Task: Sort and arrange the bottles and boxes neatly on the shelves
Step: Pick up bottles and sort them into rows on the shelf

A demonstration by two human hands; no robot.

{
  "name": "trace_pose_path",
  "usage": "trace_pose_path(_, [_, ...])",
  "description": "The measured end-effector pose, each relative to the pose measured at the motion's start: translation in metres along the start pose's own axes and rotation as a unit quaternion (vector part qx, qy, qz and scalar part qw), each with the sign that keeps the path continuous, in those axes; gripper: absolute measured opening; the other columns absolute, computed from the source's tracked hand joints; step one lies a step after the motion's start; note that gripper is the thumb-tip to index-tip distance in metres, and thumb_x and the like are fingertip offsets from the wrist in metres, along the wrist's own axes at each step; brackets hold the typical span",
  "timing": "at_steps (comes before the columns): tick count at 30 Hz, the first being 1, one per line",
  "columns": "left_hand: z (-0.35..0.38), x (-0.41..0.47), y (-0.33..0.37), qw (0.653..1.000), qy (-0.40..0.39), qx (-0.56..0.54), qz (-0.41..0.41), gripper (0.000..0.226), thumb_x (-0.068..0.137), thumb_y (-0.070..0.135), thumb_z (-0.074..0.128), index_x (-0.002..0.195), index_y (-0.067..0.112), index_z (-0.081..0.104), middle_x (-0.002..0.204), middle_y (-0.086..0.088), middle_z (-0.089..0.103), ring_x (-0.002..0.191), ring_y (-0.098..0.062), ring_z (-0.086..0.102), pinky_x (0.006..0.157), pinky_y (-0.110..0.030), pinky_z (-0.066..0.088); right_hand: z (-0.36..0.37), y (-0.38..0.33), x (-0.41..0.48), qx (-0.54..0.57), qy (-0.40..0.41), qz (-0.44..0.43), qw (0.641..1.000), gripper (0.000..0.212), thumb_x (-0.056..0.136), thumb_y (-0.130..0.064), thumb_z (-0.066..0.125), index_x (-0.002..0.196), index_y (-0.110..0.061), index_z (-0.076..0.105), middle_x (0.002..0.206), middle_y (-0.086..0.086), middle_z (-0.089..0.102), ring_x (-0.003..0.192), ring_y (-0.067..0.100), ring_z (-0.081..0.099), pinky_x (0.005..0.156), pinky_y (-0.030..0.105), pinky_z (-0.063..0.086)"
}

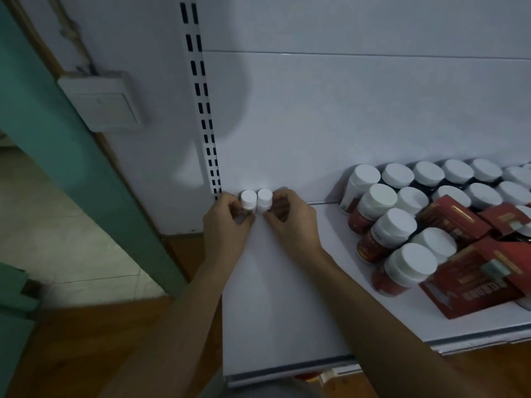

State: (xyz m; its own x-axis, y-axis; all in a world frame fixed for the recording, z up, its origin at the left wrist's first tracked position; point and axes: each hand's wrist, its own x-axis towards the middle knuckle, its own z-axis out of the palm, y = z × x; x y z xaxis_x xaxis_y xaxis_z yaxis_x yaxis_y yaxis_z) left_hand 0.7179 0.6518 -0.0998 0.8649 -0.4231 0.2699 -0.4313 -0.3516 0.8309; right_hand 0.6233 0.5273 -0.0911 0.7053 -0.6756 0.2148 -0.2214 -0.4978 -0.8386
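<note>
Nearest us, the white shelf [273, 305] lies bare from its front lip up to our hands, so there is room to slide. Our left hand [225, 225] curls its fingers round the first small bottle [248, 199]. Our right hand [291, 225] pinches the second small bottle [264, 200]. Both stand upright, touching. They look light, rigid and tippy, so we'd grip low on the body. Close behind are the back panel [316, 116] and the slotted upright [205, 110]. Red-labelled bottles [396, 228] and red boxes [471, 282] crowd the right.
</note>
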Motion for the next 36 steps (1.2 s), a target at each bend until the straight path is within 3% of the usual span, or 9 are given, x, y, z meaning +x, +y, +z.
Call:
trace_pose_path(6, [-0.010, -0.009, -0.003, 0.999, -0.013, -0.019, 0.026, 0.030, 0.078, 0.010, 0.083, 0.086, 0.014, 0.054, 0.082, 0.003, 0.059, 0.075, -0.007, 0.054, 0.067, -0.022, 0.045, -0.001, 0.002, -0.006, -0.016, 0.025, -0.006, 1.000, 0.042, 0.079, -0.001, 0.065, 0.117, -0.018, 0.060, 0.100, -0.007, 0.070, 0.089, 0.003, 0.065, 0.080, 0.017, 0.052])
trace_pose_path(9, [-0.015, -0.016, -0.005, 0.999, -0.028, 0.007, 0.039, 0.030, 0.081, 0.015, 0.081, 0.091, 0.020, 0.053, 0.087, 0.006, 0.057, 0.079, -0.002, 0.052, 0.070, -0.016, 0.043, -0.005, 0.004, -0.015, -0.036, 0.043, 0.026, 0.998, 0.045, 0.079, -0.003, 0.071, 0.115, -0.028, 0.060, 0.103, -0.010, 0.065, 0.089, 0.000, 0.061, 0.078, 0.007, 0.046])
trace_pose_path(12, [-0.022, -0.020, -0.007, 0.992, -0.069, 0.053, 0.093, 0.024, 0.086, 0.017, 0.075, 0.090, 0.021, 0.052, 0.090, 0.005, 0.054, 0.083, -0.009, 0.050, 0.073, -0.016, 0.041, -0.018, 0.007, -0.032, -0.102, 0.042, 0.035, 0.993, 0.036, 0.081, -0.009, 0.072, 0.113, -0.024, 0.067, 0.108, -0.005, 0.063, 0.089, 0.004, 0.059, 0.085, 0.015, 0.049])
trace_pose_path(16, [-0.038, -0.018, -0.012, 0.966, -0.184, 0.128, 0.129, 0.017, 0.091, 0.022, 0.068, 0.085, 0.026, 0.052, 0.101, 0.010, 0.049, 0.096, -0.008, 0.044, 0.076, -0.016, 0.033, -0.051, -0.003, -0.056, -0.204, -0.021, 0.048, 0.978, 0.028, 0.087, -0.009, 0.068, 0.114, -0.014, 0.071, 0.120, 0.000, 0.058, 0.102, 0.013, 0.057, 0.093, 0.018, 0.041])
trace_pose_path(19, [-0.053, -0.015, -0.010, 0.946, -0.259, 0.144, 0.133, 0.011, 0.092, 0.029, 0.068, 0.099, 0.030, 0.059, 0.116, 0.012, 0.047, 0.104, -0.005, 0.043, 0.087, -0.026, 0.041, -0.081, -0.024, -0.067, -0.268, -0.111, 0.061, 0.955, 0.033, 0.093, -0.019, 0.067, 0.126, -0.015, 0.067, 0.131, 0.003, 0.055, 0.118, 0.019, 0.056, 0.101, 0.020, 0.038])
trace_pose_path(22, [-0.066, -0.011, -0.001, 0.911, -0.344, 0.195, 0.116, 0.032, 0.091, 0.037, 0.070, 0.121, 0.032, 0.058, 0.135, 0.013, 0.042, 0.119, -0.009, 0.045, 0.097, -0.033, 0.045, -0.114, -0.055, -0.074, -0.297, -0.109, 0.018, 0.948, 0.036, 0.097, -0.028, 0.064, 0.131, -0.018, 0.064, 0.135, 0.001, 0.055, 0.120, 0.018, 0.056, 0.102, 0.029, 0.045])
trace_pose_path(26, [-0.079, -0.013, 0.025, 0.853, -0.447, 0.255, 0.090, 0.064, 0.087, 0.053, 0.070, 0.143, 0.031, 0.048, 0.153, 0.007, 0.034, 0.134, -0.013, 0.038, 0.107, -0.035, 0.042, -0.167, -0.084, -0.080, -0.305, -0.075, -0.027, 0.949, 0.036, 0.096, -0.025, 0.064, 0.131, -0.016, 0.065, 0.128, 0.003, 0.059, 0.110, 0.021, 0.059, 0.095, 0.032, 0.048])
trace_pose_path(31, [-0.072, -0.034, 0.088, 0.866, -0.401, 0.280, 0.108, 0.076, 0.083, 0.065, 0.062, 0.148, 0.031, 0.044, 0.154, 0.007, 0.039, 0.135, -0.015, 0.039, 0.106, -0.035, 0.040, -0.252, -0.069, -0.094, -0.373, -0.065, -0.028, 0.925, 0.034, 0.097, -0.026, 0.062, 0.130, -0.019, 0.064, 0.129, 0.001, 0.057, 0.114, 0.022, 0.055, 0.096, 0.039, 0.047])
trace_pose_path(36, [-0.036, -0.074, 0.179, 0.887, -0.339, 0.259, 0.178, 0.080, 0.075, 0.068, 0.052, 0.142, 0.024, 0.053, 0.144, -0.004, 0.051, 0.129, -0.024, 0.048, 0.106, -0.042, 0.040, -0.361, -0.020, -0.131, -0.420, -0.042, 0.041, 0.906, 0.045, 0.095, -0.037, 0.063, 0.138, -0.025, 0.057, 0.135, 0.005, 0.054, 0.126, 0.030, 0.049, 0.102, 0.048, 0.044])
